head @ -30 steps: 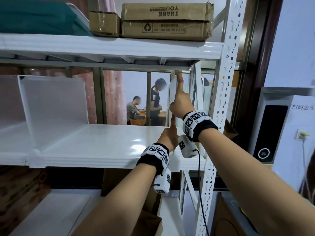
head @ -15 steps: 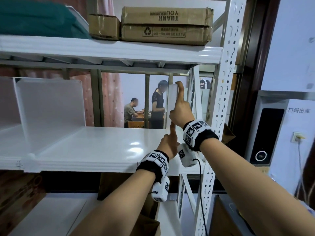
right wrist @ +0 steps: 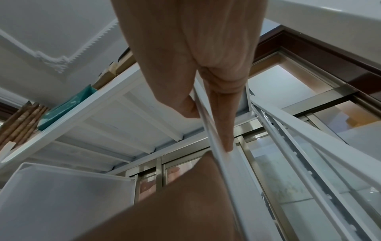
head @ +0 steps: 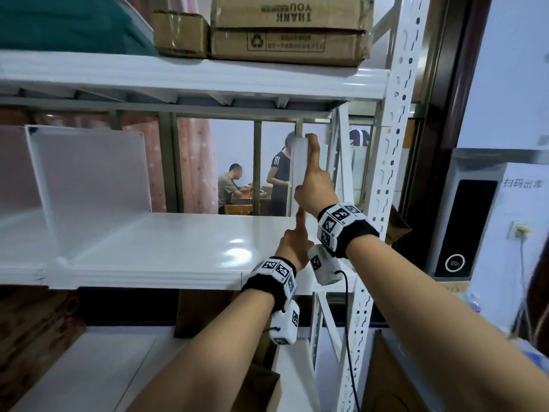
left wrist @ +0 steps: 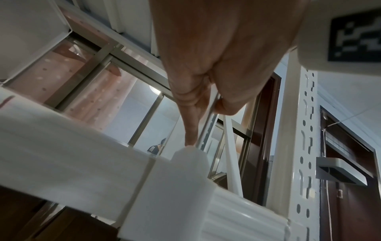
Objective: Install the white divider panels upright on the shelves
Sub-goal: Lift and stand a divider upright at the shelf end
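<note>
I see the divider panel (head: 297, 173) standing upright near the right end of the middle shelf (head: 166, 248), edge-on to me, its long axis running vertically from the shelf board up toward the underside of the upper shelf (head: 190, 75). My right hand (head: 315, 185) pinches its front edge up high, index finger laid straight along the right face and thumb on the left face; the right wrist view shows the thin edge caught between them. My left hand (head: 294, 248) grasps the same edge lower down, just above the shelf lip, index finger pointing up along the panel and thumb on the other side, as the left wrist view shows. The panel sits just left of the perforated upright post (head: 395, 150).

Further left on the same shelf another divider (head: 86, 176) stands upright, its broad face turned toward me. On the upper shelf rest two stacked cardboard boxes (head: 289, 31), a smaller carton (head: 178, 34) beside them, and a teal bundle (head: 68, 25) at the left.
</note>
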Available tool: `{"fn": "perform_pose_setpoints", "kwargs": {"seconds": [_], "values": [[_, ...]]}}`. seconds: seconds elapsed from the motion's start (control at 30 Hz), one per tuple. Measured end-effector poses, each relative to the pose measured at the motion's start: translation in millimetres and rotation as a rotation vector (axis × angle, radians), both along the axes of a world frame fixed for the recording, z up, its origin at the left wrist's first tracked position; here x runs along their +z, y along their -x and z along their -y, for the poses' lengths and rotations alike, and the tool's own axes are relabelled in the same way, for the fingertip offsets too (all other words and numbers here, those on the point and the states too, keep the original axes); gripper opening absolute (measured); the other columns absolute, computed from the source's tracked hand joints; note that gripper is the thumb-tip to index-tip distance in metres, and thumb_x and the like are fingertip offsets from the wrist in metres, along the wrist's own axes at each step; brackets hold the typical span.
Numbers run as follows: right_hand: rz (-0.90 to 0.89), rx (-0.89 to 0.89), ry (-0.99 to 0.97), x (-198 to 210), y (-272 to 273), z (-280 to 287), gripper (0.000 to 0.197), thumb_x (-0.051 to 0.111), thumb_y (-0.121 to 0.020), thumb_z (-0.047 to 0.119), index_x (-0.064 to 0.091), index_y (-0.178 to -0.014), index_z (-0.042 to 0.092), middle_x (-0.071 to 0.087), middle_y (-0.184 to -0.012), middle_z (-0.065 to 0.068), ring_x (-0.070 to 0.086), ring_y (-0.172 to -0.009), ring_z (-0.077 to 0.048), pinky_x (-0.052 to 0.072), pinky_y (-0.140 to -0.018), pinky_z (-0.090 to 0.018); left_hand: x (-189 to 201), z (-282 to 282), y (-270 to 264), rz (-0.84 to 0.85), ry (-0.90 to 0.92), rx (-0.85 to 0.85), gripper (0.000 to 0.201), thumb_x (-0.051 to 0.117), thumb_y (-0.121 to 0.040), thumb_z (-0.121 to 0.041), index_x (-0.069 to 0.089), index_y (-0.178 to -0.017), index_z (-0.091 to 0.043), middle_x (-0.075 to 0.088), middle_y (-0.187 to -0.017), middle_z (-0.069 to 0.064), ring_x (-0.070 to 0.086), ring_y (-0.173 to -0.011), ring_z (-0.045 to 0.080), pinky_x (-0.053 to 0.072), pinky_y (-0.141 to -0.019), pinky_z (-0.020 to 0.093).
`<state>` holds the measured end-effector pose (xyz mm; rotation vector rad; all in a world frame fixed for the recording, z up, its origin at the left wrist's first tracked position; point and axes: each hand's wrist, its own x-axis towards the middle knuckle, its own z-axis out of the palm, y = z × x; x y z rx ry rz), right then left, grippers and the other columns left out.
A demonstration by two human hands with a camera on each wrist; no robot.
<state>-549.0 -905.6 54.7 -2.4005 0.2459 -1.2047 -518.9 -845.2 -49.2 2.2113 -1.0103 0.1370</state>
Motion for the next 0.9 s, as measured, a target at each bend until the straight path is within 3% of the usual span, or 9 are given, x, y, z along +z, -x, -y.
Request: {"fn": "perform_pose_setpoints", "kwargs": {"seconds": [0.1, 0.17, 0.27, 0.37, 0.43, 0.5, 0.6, 0.77, 0.9], "values": [[0.022, -0.021, 0.016, 5.3, 1.9, -2.7, 0.097, 0.058, -0.082, -0.005, -0.002, -0.149, 0.032, 0.053, -0.075, -0.004, 0.056, -0.058, -0.024, 0.058, -0.059, -0.041, 7.9, -3.6, 4.5, -0.027, 0.038, 0.005, 0.086, 0.055, -0.092, -0.019, -0.007, -0.151, -0.025, 0.065, -0.099, 0.021, 0.059, -0.075, 0.03, 0.049, -0.069, 0.035], [0.061, -0.058, 0.09, 11.1, 2.9, -6.1, 0.088, 0.055, -0.079, -0.005, 0.007, -0.148, 0.023, 0.058, -0.098, -0.016, 0.058, -0.064, -0.03, 0.057, -0.06, -0.044, 17.2, -5.1, 8.6, 0.014, 0.099, 0.028, 0.083, 0.057, -0.091, -0.019, -0.001, -0.151, -0.02, 0.064, -0.109, 0.02, 0.061, -0.084, 0.031, 0.049, -0.073, 0.035], [0.073, -0.173, 0.219, 19.8, 1.6, -6.6, 0.093, 0.052, -0.075, -0.013, 0.005, -0.152, 0.012, 0.039, -0.14, -0.024, 0.061, -0.075, -0.033, 0.057, -0.061, -0.044, 31.8, -4.2, 8.5, 0.125, 0.229, 0.043, 0.075, 0.055, -0.091, -0.024, 0.006, -0.148, -0.021, 0.059, -0.119, 0.018, 0.062, -0.097, 0.036, 0.054, -0.083, 0.044], [0.006, -0.258, 0.313, 26.4, 1.2, -4.8, 0.089, 0.05, -0.079, -0.014, 0.003, -0.153, -0.001, 0.028, -0.15, -0.026, 0.065, -0.09, -0.034, 0.057, -0.068, -0.041, 38.2, -5.9, 11.6, 0.172, 0.108, 0.099, 0.063, 0.043, -0.098, -0.027, 0.01, -0.15, -0.015, 0.062, -0.115, 0.021, 0.063, -0.095, 0.039, 0.054, -0.081, 0.046], [-0.053, -0.276, 0.383, 26.7, 0.6, -6.8, 0.083, 0.05, -0.081, -0.016, 0.007, -0.151, -0.007, 0.02, -0.154, -0.028, 0.063, -0.106, -0.036, 0.058, -0.079, -0.04, 37.6, -5.2, 12.4, 0.176, 0.046, 0.167, 0.052, 0.04, -0.1, -0.022, 0.025, -0.147, -0.007, 0.061, -0.118, 0.021, 0.061, -0.103, 0.039, 0.051, -0.087, 0.045], [-0.059, -0.278, 0.4, 26.0, -1.5, -9.1, 0.078, 0.05, -0.081, -0.019, 0.013, -0.148, -0.01, 0.022, -0.154, -0.028, 0.064, -0.105, -0.035, 0.058, -0.078, -0.038, 33.8, -1.7, 11.3, 0.184, -0.021, 0.191, 0.044, 0.04, -0.1, -0.019, 0.038, -0.141, -0.004, 0.06, -0.125, 0.018, 0.059, -0.112, 0.035, 0.048, -0.095, 0.04], [-0.02, -0.266, 0.323, 25.5, -3.8, -11.8, 0.075, 0.05, -0.082, -0.021, 0.017, -0.147, -0.007, 0.037, -0.145, -0.025, 0.067, -0.086, -0.033, 0.058, -0.072, -0.04, 29.7, 5.8, 7.4, 0.208, -0.09, 0.153, 0.052, 0.044, -0.099, -0.022, 0.033, -0.146, -0.003, 0.057, -0.131, 0.016, 0.056, -0.12, 0.031, 0.044, -0.102, 0.036], [0.024, -0.237, 0.243, 22.4, -8.1, -11.0, 0.081, 0.05, -0.08, -0.022, 0.015, -0.15, -0.002, 0.056, -0.122, -0.021, 0.066, -0.088, -0.033, 0.056, -0.074, -0.039, 29.7, 6.1, 2.8, 0.217, -0.073, 0.105, 0.05, 0.046, -0.098, -0.02, 0.037, -0.142, 0.002, 0.06, -0.127, 0.019, 0.057, -0.117, 0.034, 0.045, -0.1, 0.038], [0.041, -0.216, 0.228, 21.7, -9.5, -8.7, 0.079, 0.049, -0.08, -0.023, 0.017, -0.149, -0.001, 0.061, -0.106, -0.018, 0.06, -0.077, -0.027, 0.048, -0.064, -0.033, 28.8, 5.8, -0.7, 0.214, -0.081, 0.084, 0.047, 0.046, -0.097, -0.019, 0.04, -0.139, 0.002, 0.062, -0.122, 0.019, 0.06, -0.112, 0.034, 0.047, -0.095, 0.038]]}}
